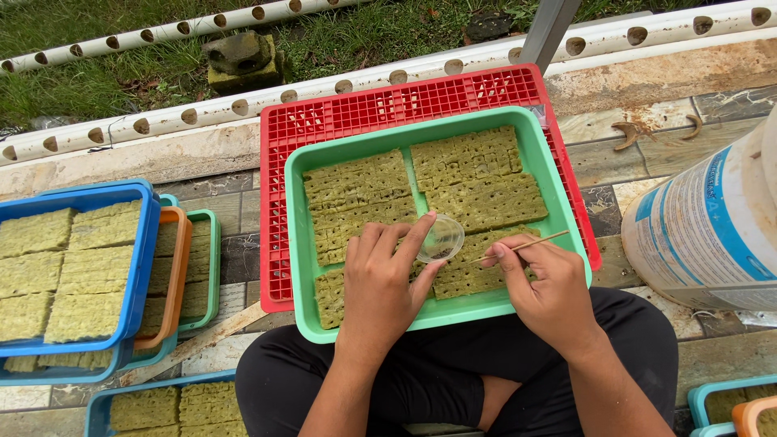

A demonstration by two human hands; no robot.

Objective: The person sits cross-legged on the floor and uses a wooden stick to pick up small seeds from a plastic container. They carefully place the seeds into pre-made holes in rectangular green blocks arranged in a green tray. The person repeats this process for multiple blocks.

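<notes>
A green tray [298, 243] of scored rockwool slabs [477, 182] fills frame centre. The left hand [380, 279] pinches a clear dish [441, 237]; the right hand [550, 287] grips a thin stick [526, 244]. Steady the dish and keep the stick's tip low over the holes.

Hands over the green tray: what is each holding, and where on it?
Left hand pinches the small clear dish by its near rim. Right hand pinches the thin wooden stick near its lower end.

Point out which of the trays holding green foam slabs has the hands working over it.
The green tray resting on the red crate, right before the person. The left hand and right hand lie over its slabs; the stacked blue tray sits untouched at left.
</notes>
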